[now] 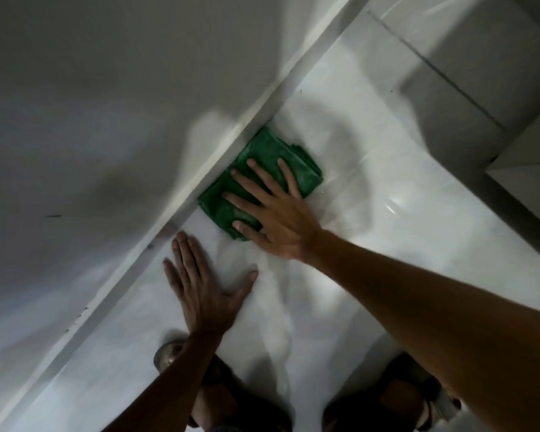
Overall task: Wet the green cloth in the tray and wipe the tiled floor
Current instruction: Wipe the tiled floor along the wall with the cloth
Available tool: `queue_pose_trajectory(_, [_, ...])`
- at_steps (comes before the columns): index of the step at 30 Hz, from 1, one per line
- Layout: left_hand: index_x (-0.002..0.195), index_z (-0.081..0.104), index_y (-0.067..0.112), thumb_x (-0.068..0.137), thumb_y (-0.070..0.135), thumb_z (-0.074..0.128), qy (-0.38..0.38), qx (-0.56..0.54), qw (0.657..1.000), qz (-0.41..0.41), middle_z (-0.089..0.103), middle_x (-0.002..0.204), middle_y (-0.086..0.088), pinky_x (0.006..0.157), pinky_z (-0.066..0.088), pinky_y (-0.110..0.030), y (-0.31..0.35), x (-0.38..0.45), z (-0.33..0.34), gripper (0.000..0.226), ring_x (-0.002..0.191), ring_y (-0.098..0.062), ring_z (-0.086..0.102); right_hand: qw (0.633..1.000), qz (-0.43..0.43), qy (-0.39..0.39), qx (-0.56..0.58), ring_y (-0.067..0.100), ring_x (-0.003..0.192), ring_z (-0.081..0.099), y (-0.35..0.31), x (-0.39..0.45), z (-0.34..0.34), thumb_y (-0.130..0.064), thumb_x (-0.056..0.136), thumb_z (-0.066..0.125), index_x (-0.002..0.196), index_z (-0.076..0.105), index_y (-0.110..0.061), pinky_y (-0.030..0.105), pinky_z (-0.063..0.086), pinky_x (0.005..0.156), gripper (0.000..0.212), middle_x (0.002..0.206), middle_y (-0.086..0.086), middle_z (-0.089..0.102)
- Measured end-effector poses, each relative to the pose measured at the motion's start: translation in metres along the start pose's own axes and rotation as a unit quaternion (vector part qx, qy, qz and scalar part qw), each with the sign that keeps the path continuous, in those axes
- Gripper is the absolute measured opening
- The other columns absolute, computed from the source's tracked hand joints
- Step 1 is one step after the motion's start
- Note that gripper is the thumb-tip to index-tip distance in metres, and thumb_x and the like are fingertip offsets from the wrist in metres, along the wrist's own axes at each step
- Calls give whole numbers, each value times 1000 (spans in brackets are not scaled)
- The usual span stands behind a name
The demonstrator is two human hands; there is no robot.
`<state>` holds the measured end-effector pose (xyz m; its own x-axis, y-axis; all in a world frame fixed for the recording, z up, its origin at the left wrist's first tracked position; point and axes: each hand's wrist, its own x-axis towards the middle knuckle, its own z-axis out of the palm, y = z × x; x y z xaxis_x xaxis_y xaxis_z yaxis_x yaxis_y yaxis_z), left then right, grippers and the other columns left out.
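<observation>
A glossy white tiled floor [340, 275] is filling the lower right half of the frame, meeting a pale grey wall [91, 120] along a white skirting strip [219, 163] that is running diagonally from lower left to upper right. At mid-frame the folded green cloth [262, 157] is lying on the floor with its long edge touching the skirting. The right hand [272, 207] is pressing flat on the cloth with straight, spread fingers, gripping nothing, only bearing down. The left hand [200, 275] is resting palm down on the bare tile just below the cloth, fingers straight and together, thumb out, seemingly propping the person up. Sandalled feet [402, 397] are showing at the bottom edge, and a small round metal thing [166, 353], perhaps a drain, is peeking out beside the left forearm.

No tray is in view. Faint sheen and streaks around the cloth suggest it is already wet and the wiping is under way along the wall edge. How much floor is left cannot be told from here; the tiles towards the upper right are probably still to do.
</observation>
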<state>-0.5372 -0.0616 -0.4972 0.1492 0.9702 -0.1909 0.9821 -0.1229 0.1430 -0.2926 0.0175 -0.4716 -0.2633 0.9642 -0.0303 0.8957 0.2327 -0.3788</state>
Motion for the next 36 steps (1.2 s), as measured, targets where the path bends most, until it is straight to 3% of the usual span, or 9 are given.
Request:
queue_pose_trajectory(3, [181, 1, 4, 89, 97, 49, 6, -2, 1000, 2, -3, 192, -14, 143, 2, -63, -1, -1, 0, 139, 179, -34, -2, 999, -35, -9, -40, 37, 172, 29, 42, 7, -13, -70, 109, 40, 168, 46, -37, 76, 10, 137, 68, 182, 0, 39])
queue_pose_trajectory(8, [181, -1, 5, 90, 98, 44, -7, -11, 1000, -3, -6, 192, -13, 141, 5, -66, 2, 0, -3, 138, 179, -34, -3, 976, 199, 73, -56, 44, 170, 29, 93, 24, -36, -73, 108, 40, 164, 52, -29, 82, 13, 132, 72, 182, 6, 40])
queue_pose_trajectory(12, [181, -3, 9, 89, 99, 45, 8, -2, 1000, -4, -5, 192, -12, 142, 3, -64, 1, 1, 0, 138, 179, -32, -3, 964, 244, 106, -20, 42, 170, 30, 67, 33, -21, -76, 106, 41, 161, 55, -23, 83, 8, 132, 77, 179, 7, 45])
queue_pose_trajectory(20, [181, 2, 6, 90, 96, 49, 31, 6, 999, 7, 1, 192, -12, 144, 0, -57, 1, 0, 2, 136, 180, -31, 2, 991, 98, 64, 65, 35, 166, 42, -15, 19, 8, -46, 104, 65, 148, 70, -21, 66, 17, 138, 50, 164, 11, 59])
queue_pose_trajectory(24, [181, -3, 7, 91, 97, 43, -6, -6, 1000, -6, -5, 192, -11, 144, -1, -55, 6, 0, -10, 136, 180, -29, -3, 996, -5, -9, 88, 24, 171, 32, -15, 8, 0, -43, 114, 50, 156, 62, -29, 56, 11, 141, 46, 173, -3, 53])
queue_pose_trajectory(27, [181, -9, 11, 89, 97, 47, -77, -40, 996, -24, -11, 192, -7, 145, -1, -51, 9, -7, -28, 138, 179, -24, -8, 984, 27, -35, 172, 16, 169, 36, -12, 5, -16, -42, 118, 47, 158, 61, -24, 47, 10, 141, 46, 167, -4, 61])
queue_pose_trajectory(31, [182, -4, 15, 84, 94, 62, -148, -79, 985, -31, -3, 192, -5, 144, 16, -55, 4, -33, -67, 142, 179, -25, 5, 890, 190, -99, 403, 35, 137, 67, -29, -10, -53, -37, 118, 51, 144, 69, -11, 53, 42, 128, 41, 137, 17, 77])
queue_pose_trajectory(33, [182, -6, 19, 83, 97, 59, -175, -77, 981, -24, -7, 192, -1, 145, 14, -52, 5, -42, -88, 142, 179, -21, 3, 783, 300, -119, 531, 36, 131, 70, -38, -25, -72, -43, 118, 51, 152, 63, -13, 56, 53, 119, 47, 140, 20, 74])
queue_pose_trajectory(36, [181, -12, 23, 82, 101, 55, -197, -65, 978, -1, -20, 190, 9, 145, 4, -44, 14, -47, -118, 143, 178, -12, -10, 624, 419, -109, 650, 31, 149, 60, -44, -53, -98, -58, 115, 48, 168, 46, -29, 53, 48, 129, 61, 165, 11, 60])
